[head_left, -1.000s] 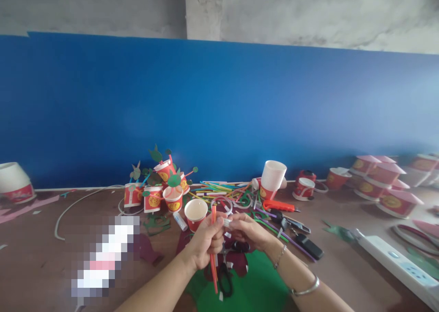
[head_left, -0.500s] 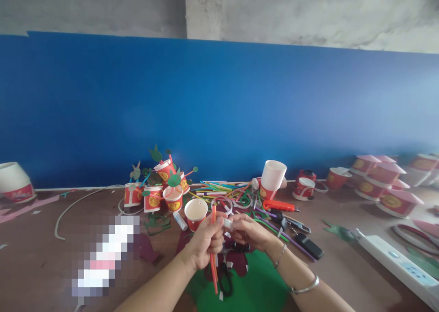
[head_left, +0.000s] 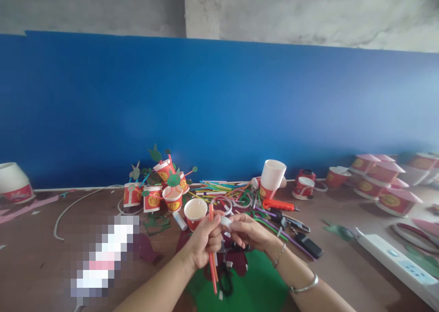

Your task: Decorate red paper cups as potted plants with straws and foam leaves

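My left hand is closed around a few red-orange drinking straws, which stand nearly upright and stick out above and below the fist. Opposite it, my right hand pinches a small whitish roll of clear tape between thumb and fingers. The roll touches or nearly touches my left thumb. Just behind my left hand stands a red and white paper cup, upright. Black-handled scissors lie under the hands on green paper, beside dark red paper cut-outs.
Paper cups with straws and green leaves stand at the back left. Loose coloured straws, a tall stack of white cups and an orange utility knife lie behind. Keys, a power strip and pink-topped cups are to the right.
The tape roll has turned and shifted slightly left between my hands. The straws have tilted a little and moved slightly left with my left hand.
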Motion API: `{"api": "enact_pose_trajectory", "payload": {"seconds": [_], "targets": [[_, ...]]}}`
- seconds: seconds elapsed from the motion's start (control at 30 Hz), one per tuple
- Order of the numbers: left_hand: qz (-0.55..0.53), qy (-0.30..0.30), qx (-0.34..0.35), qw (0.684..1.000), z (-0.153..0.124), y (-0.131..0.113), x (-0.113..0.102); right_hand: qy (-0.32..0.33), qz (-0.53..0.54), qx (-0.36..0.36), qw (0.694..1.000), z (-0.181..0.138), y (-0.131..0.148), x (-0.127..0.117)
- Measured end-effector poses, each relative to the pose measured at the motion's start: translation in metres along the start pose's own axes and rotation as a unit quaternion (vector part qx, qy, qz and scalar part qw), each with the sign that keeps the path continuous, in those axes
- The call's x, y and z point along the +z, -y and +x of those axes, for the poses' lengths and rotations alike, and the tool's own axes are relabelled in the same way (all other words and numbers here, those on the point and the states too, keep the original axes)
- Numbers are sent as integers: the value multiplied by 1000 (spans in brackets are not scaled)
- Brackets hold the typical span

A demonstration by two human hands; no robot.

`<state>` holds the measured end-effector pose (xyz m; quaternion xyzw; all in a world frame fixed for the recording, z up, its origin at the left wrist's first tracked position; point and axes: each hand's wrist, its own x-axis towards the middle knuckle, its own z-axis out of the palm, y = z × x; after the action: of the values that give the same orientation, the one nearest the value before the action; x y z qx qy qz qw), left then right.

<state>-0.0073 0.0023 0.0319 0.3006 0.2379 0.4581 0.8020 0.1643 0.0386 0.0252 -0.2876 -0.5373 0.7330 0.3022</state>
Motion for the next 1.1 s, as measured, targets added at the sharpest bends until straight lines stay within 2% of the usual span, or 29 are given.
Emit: {"api": "enact_pose_trajectory", "payload": {"seconds": [0.47, 0.77, 1.1], "targets": [[59, -13, 13, 998, 0, 1, 0, -13, -34, -11, 999, 0, 0, 1], [22, -23, 25, 999, 2, 2, 0, 8, -8, -3, 1000, 0, 2, 3], [43, -28, 30, 998, 2, 3, 0, 4, -28, -13, 1000, 2, -4, 0]]}}
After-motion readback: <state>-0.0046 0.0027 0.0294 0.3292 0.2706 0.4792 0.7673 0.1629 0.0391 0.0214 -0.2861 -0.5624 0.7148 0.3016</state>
